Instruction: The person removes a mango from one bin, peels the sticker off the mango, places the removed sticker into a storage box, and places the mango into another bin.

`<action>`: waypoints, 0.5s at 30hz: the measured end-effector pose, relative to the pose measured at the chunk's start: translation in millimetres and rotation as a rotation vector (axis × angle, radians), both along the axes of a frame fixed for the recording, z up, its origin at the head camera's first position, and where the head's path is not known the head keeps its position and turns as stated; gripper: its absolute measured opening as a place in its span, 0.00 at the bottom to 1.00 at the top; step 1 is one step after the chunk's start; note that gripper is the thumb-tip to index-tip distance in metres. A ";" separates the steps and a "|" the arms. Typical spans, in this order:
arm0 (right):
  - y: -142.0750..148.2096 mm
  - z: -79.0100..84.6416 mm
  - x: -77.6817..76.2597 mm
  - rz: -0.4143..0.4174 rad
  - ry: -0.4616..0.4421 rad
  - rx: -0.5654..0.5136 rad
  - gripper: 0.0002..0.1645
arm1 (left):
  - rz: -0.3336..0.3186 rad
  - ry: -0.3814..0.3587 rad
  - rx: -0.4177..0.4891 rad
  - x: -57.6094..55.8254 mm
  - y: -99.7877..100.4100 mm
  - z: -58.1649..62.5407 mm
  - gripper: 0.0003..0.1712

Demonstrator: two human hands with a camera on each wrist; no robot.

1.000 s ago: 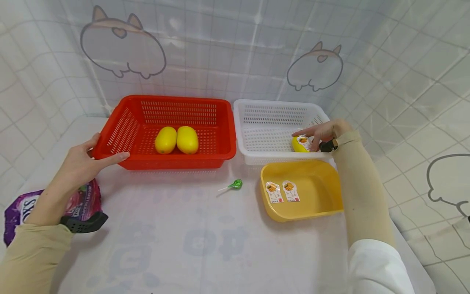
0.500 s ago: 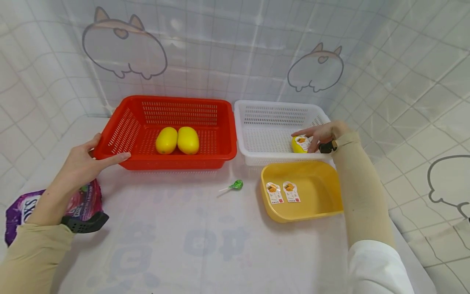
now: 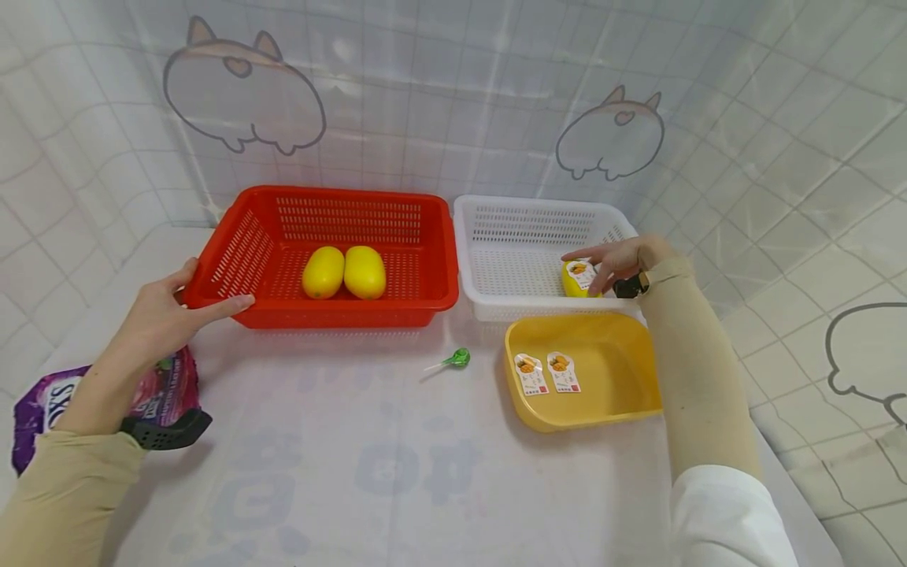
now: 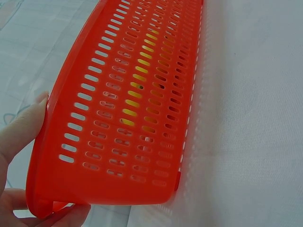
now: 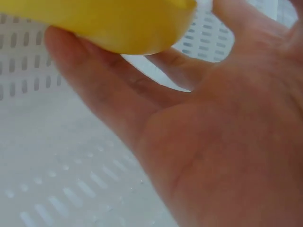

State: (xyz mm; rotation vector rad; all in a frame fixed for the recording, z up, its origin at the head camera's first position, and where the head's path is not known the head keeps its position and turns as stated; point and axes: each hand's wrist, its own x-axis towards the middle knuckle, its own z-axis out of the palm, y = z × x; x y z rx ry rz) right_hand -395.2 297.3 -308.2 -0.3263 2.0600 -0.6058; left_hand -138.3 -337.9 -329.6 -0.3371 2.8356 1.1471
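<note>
My left hand [image 3: 157, 319] grips the left front corner of the red slotted basket [image 3: 340, 317], its thumb lying along the front rim. In the left wrist view, fingers curl under the lip of the red basket [image 4: 109, 187], and yellow shows through its slots. Two yellow oval fruits [image 3: 323, 273] rest side by side inside. At the right end of the white slotted basket [image 3: 510, 269], my right hand [image 3: 623, 257] holds another yellow oval fruit [image 3: 570, 282] bearing a white mango-picture label. The right wrist view shows fingers against the underside of this fruit [image 5: 137, 28].
A yellow plastic tub [image 3: 616, 370] stands before the white basket, with two mango-picture labels [image 3: 531, 374] on its left part. A green-wrapped lollipop [image 3: 460, 358] lies mid-table. Beneath the left forearm is a purple candy bag [image 3: 170, 386]. A tiled-pattern curtain [image 3: 439, 94] backs the table.
The labelled fruit has turned and shifted slightly left in the right hand. The left hand keeps its grip on the red basket. The head view has drifted a little.
</note>
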 end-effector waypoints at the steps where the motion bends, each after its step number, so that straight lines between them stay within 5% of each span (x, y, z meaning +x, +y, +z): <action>1: -0.7 0.5 0.0 -0.003 0.003 -0.006 0.64 | -0.001 0.000 -0.002 0.2 0.0 0.1 0.68; 15: -9.2 16.8 6.9 -0.054 -0.020 -0.067 0.63 | -0.006 0.006 0.002 -1.5 -2.8 -2.9 0.68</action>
